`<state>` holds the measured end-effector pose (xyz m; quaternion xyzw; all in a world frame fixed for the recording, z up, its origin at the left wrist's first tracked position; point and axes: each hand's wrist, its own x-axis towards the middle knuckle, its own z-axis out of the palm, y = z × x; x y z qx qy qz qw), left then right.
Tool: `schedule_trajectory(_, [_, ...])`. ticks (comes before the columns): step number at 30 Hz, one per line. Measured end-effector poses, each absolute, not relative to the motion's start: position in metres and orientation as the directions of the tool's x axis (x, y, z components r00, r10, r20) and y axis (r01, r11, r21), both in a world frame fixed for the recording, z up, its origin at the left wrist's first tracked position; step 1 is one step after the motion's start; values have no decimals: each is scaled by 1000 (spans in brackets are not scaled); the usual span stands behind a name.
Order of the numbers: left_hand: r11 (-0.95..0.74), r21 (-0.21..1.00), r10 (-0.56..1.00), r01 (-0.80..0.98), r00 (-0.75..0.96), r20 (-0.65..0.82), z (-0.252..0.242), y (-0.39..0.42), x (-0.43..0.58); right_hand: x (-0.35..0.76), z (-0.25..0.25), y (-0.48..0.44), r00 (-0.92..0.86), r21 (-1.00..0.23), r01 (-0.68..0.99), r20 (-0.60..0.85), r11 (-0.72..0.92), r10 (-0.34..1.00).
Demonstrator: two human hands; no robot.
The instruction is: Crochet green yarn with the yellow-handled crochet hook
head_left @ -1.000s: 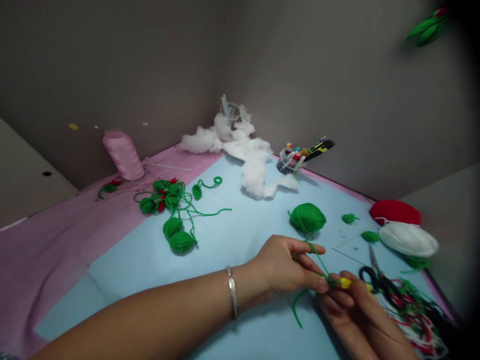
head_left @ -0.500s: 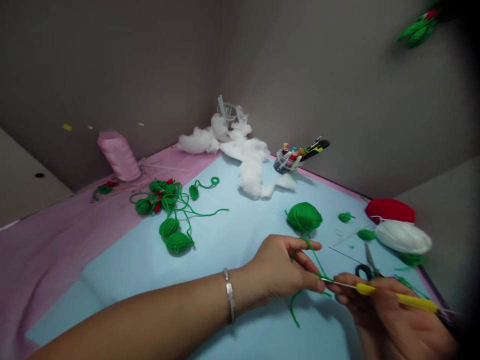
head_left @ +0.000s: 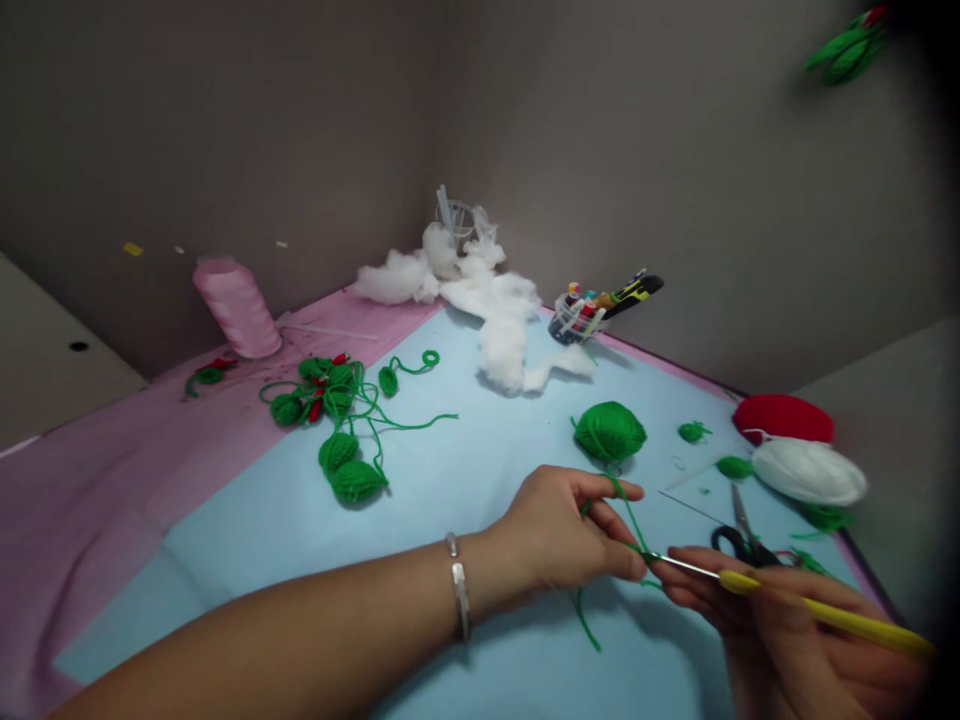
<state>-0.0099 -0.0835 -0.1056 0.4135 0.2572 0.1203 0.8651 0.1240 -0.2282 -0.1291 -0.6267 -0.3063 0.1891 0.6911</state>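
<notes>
On my feed, my left grip [head_left: 562, 530] was nearly closed, its fingertips pinching a strand of green yarn [head_left: 628, 515] that ran toward the green yarn ball [head_left: 610, 433] just beyond. My right grip [head_left: 780, 620] was closed around a yellow-handled crochet hook [head_left: 840, 618], held like a pencil, with the metal tip touching the yarn at the left fingertips. That meeting point was the live spot, low and right of centre. Steel scissors [head_left: 742, 535] lay just beside my right grip, limiting movement there, with a white yarn ball [head_left: 810, 472] and a red yarn ball [head_left: 782, 418] farther out. My left forearm, wearing a silver bangle [head_left: 459, 590], lay over the blue sheet [head_left: 225, 610]. Crocheted green leaves [head_left: 356, 481] sat well apart, toward the pink sheet [head_left: 90, 500], and the right edge of the blue sheet ran close by.
</notes>
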Motion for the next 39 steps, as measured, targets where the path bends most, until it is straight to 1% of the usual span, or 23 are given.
schedule_trajectory(5, [630,777,422,10,835,-353,-106,-84,-10,119,-127,-229,715,-970,195,244,148,655])
schedule_trajectory(7, [626,780,426,13,831,-357,-107,-83,-9,121,-129,-230,698,-950,248,310,188,645])
schedule_trajectory(9, [615,788,433,16,829,-355,-107,-83,-8,126,-132,-232,664,-910,351,408,220,627])
schedule_trajectory(11, [598,802,443,20,825,-351,-109,-83,-6,133,-134,-235,598,-854,490,477,176,644])
schedule_trajectory(13, [575,818,456,26,820,-346,-110,-84,-5,138,-136,-237,520,-784,612,501,107,692])
schedule_trajectory(14, [558,830,465,30,816,-342,-111,-84,-5,140,-136,-238,480,-751,652,515,104,710])
schedule_trajectory(16, [518,855,492,35,805,-331,-112,-85,-4,139,-134,-237,413,-716,674,570,183,710])
schedule_trajectory(19, [466,885,538,19,788,-300,-112,-86,-4,136,-133,-236,360,-710,640,614,292,703])
schedule_trajectory(22, [470,882,544,2,786,-292,-108,-86,-4,138,-134,-238,355,-712,632,618,306,702])
schedule_trajectory(26, [508,861,523,7,792,-315,-103,-85,-5,141,-140,-241,483,-783,587,544,207,686])
schedule_trajectory(27, [522,853,514,9,795,-323,-103,-85,-5,140,-140,-240,519,-807,555,524,200,676])
schedule_trajectory(29, [559,829,489,5,806,-335,-103,-85,-5,135,-140,-236,598,-855,459,498,241,628])
schedule_trajectory(31, [590,807,469,-13,819,-330,-105,-85,-6,127,-136,-231,684,-908,335,417,251,598])
schedule_trajectory(34, [634,772,449,-43,834,-322,-108,-85,-7,116,-128,-227,777,-968,166,245,185,580])
schedule_trajectory(39, [691,720,423,-69,846,-325,-110,-84,-9,113,-125,-224,842,-990,17,90,141,532])
